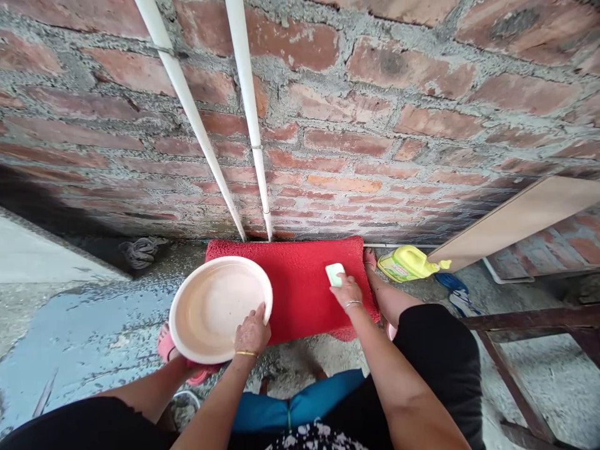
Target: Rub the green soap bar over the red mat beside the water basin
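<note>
My left hand point(253, 331) grips the right rim of a round pale pink basin point(174, 312), fingers over the edge. Shallow, slightly cloudy water appears to lie in the basin, which overlaps the left end of a red mat point(300, 284). The mat's pile is shaggy along its far edge, and its middle looks wet and flat. Near its right end, my right hand point(347, 291) holds a small white and pale green rounded block point(334, 274) against the surface. Whether this is a soap bar or a scrub brush, I cannot tell.
A yellow jug point(407, 262) lies on its side to the right, near a leaning board point(520, 215). Two white pipes point(250, 112) run down the brick wall. A dark wooden frame point(515, 375) stands at right. Wet floor point(94, 337) spreads left.
</note>
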Demonstrator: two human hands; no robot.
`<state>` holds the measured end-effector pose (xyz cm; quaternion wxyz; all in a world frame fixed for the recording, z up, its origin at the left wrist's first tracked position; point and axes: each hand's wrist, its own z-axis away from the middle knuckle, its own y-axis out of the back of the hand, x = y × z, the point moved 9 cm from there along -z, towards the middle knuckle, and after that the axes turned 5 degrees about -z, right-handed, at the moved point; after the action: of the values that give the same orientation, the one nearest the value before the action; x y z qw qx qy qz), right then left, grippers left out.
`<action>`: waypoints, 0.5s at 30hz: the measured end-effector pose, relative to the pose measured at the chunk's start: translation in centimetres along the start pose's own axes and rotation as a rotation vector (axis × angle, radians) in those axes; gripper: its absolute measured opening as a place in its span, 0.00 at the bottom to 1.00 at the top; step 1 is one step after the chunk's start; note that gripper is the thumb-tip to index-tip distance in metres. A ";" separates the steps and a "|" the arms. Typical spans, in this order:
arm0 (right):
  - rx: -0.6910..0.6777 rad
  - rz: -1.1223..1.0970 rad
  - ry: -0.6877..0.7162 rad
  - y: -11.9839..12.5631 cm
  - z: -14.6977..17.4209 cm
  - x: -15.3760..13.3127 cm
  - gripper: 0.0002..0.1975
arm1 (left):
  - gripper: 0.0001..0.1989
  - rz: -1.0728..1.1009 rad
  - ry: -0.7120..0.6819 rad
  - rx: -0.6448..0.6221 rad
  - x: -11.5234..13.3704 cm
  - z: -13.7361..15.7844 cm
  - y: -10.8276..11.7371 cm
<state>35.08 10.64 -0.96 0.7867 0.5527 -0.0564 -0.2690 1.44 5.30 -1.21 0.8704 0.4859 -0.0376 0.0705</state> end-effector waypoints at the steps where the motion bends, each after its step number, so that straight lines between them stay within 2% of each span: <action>1: 0.023 -0.029 -0.108 1.0 -0.1 2.8 0.27 | 0.28 0.005 0.001 0.002 0.0 0.0 0.0; 3: 0.054 -0.095 -0.306 2.5 0.1 7.2 0.29 | 0.28 0.014 0.005 0.002 0.0 0.0 0.0; 4: 0.065 -0.122 -0.378 2.8 0.3 8.5 0.30 | 0.28 0.018 0.006 -0.001 0.0 0.0 0.0; 6: 0.091 -0.152 -0.429 3.0 0.7 8.9 0.31 | 0.28 0.025 0.006 -0.004 -0.1 0.0 -0.1; 8: 0.106 -0.151 -0.351 2.7 0.6 7.0 0.31 | 0.28 0.024 0.002 0.003 -0.1 0.0 -0.1; 12: 0.082 -0.098 -0.107 1.1 0.2 2.1 0.28 | 0.27 0.008 -0.003 0.021 -0.3 -0.2 -0.2; 15: 0.036 -0.064 -0.100 0.8 -0.2 2.5 0.28 | 0.28 0.002 -0.013 0.023 -0.1 -0.2 -0.2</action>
<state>37.55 9.79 -0.88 0.7639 0.5542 -0.0827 -0.3202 1.34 5.36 -1.53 0.8643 0.4963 -0.0429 0.0689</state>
